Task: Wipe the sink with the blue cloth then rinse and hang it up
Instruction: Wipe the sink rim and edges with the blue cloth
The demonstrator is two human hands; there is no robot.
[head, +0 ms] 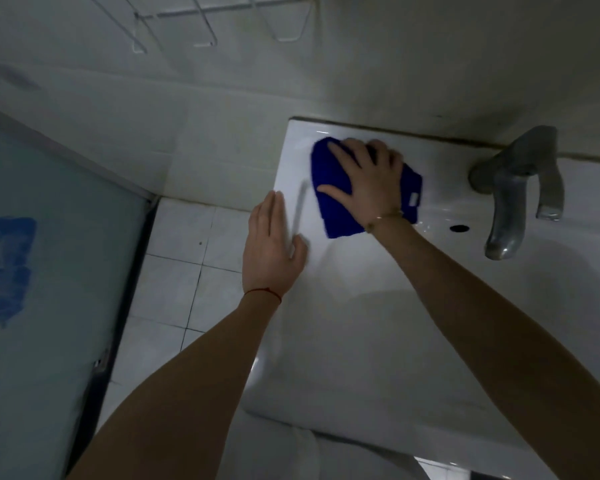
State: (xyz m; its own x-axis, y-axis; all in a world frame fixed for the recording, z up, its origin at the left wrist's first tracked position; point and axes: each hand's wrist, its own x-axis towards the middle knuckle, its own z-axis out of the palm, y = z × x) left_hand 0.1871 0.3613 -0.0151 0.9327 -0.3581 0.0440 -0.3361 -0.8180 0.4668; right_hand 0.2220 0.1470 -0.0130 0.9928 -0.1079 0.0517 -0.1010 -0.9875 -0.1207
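Note:
The white ceramic sink [361, 323] fills the right half of the view. A blue cloth [329, 188] lies flat on its back left corner. My right hand [364, 178] presses down on the cloth with spread, fairly straight fingers. My left hand [272, 247] rests flat on the sink's left rim, fingers straight and together, just left of the cloth and not touching it.
A grey metal tap [513, 188] stands at the back right of the sink, with a small overflow hole [459, 227] beside it. A white wire rack [201, 22] hangs on the tiled wall above. A frosted glass panel [49, 271] stands at the left.

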